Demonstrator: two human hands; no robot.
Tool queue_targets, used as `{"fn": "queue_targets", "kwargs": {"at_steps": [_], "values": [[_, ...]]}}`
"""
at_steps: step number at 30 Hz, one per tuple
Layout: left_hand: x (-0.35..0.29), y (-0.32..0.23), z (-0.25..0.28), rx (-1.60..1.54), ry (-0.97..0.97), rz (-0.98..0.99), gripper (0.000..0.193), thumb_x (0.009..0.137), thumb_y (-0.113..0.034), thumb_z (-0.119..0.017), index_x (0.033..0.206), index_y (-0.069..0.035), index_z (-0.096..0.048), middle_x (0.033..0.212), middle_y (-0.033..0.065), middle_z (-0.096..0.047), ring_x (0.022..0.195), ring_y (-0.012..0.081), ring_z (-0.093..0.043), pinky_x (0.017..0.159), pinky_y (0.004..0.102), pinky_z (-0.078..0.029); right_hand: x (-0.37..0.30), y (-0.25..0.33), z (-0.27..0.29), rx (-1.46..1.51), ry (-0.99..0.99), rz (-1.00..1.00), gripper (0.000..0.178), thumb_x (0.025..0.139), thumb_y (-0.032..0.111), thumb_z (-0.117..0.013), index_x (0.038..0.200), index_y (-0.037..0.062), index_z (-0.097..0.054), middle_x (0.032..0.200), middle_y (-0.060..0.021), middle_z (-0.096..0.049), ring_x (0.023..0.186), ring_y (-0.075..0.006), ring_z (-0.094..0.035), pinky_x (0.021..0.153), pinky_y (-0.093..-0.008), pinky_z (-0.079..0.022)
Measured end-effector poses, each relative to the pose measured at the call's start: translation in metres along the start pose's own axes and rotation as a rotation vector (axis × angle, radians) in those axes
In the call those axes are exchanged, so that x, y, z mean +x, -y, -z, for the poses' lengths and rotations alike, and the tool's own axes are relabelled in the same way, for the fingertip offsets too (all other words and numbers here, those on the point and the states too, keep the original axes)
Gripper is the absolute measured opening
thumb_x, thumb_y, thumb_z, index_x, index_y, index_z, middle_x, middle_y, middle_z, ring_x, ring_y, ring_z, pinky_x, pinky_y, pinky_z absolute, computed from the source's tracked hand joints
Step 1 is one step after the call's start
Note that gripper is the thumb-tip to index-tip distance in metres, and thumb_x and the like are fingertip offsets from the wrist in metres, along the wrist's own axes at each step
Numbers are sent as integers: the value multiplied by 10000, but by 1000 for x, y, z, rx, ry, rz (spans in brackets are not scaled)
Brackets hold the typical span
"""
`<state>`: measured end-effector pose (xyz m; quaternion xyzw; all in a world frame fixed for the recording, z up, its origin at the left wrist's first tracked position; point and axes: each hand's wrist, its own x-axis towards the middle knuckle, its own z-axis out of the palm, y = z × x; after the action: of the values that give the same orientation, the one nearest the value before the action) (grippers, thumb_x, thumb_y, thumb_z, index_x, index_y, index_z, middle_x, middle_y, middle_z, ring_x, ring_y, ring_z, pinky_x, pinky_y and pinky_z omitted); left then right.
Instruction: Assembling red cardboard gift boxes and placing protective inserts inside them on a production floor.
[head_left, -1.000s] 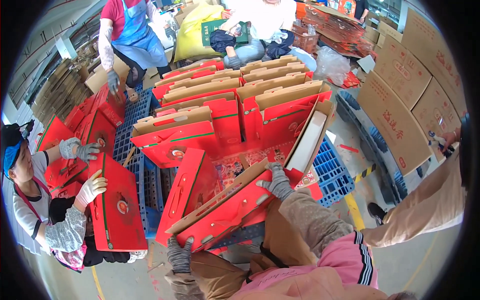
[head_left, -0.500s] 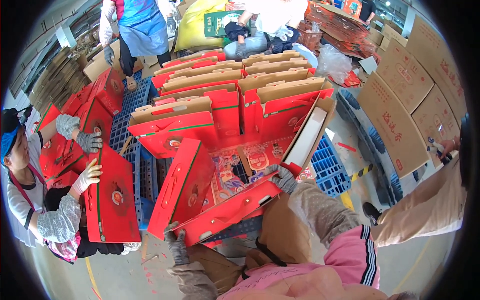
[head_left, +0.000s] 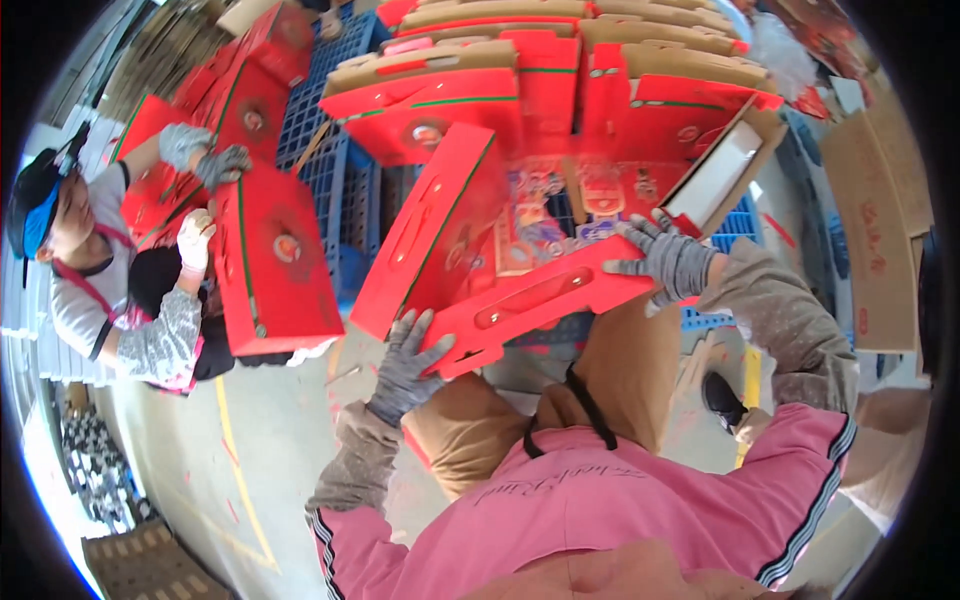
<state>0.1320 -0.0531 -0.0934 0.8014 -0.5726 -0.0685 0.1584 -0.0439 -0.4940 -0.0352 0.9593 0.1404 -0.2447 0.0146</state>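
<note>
The left hand point(head_left: 408, 358), in a grey glove, gripped the lower left corner of the red carton point(head_left: 520, 300), fingers spread up its flap and thumb out to the side. The right hand point(head_left: 665, 258), gloved the same, lay with fingers splayed over the carton's upper right end, pressing on the flap edge rather than pinching it. The carton sat tilted across the person's lap, its long handle-slot flap between the two hands and a second tall panel point(head_left: 430, 225) rising from its left side.

Against the frame half a second earlier, the whole scene stood nearer: the view had dropped toward the work, so the stack of folded red cartons point(head_left: 560, 70) filled the top edge and the people who had stood beyond it were out of sight. The blue plastic pallet point(head_left: 335, 160) showed larger beneath the stack. The carton had come up off the pallet and closer to the body, and the left hand had climbed from low beside the knee to the carton's corner. The right hand held roughly the same end as before.

At the left, a co-worker in grey sleeves point(head_left: 150, 345) held another red carton point(head_left: 280, 260) upright, as earlier, with both gloved hands along its top left edge.
</note>
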Motion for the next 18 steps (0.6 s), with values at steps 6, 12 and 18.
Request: {"fn": "queue_targets", "kwargs": {"at_steps": [6, 12, 18], "values": [[24, -17, 11, 208, 122, 100, 784, 685, -588, -636, 1366, -262, -424, 1436, 242, -261, 1294, 432, -285, 1074, 543, -208, 40, 21, -5, 46, -159, 39, 927, 620, 717, -602, 1415, 365, -282, 1469, -276, -120, 1335, -511, -118, 1032, -670, -51], [65, -16, 10, 180, 224, 107, 781, 788, -544, -581, 1415, -163, -313, 1368, 228, -384, 1216, 394, -416, 1000, 462, -364, 65, 8, -5, 98, -88, 23, 785, 707, 691, -554, 1350, 257, -432, 1461, -240, -213, 1321, -461, -229, 1047, -625, -140], [90, -11, 28, -109, 334, 134, 715, 827, -514, -561, 1397, -144, -341, 1325, 208, -452, 1197, 357, -460, 993, 426, -376, 80, -10, 10, 71, -133, 68, 622, 792, 520, -583, 1289, 156, -499, 1300, -213, -479, 1082, -387, -544, 915, -455, -438]]}}
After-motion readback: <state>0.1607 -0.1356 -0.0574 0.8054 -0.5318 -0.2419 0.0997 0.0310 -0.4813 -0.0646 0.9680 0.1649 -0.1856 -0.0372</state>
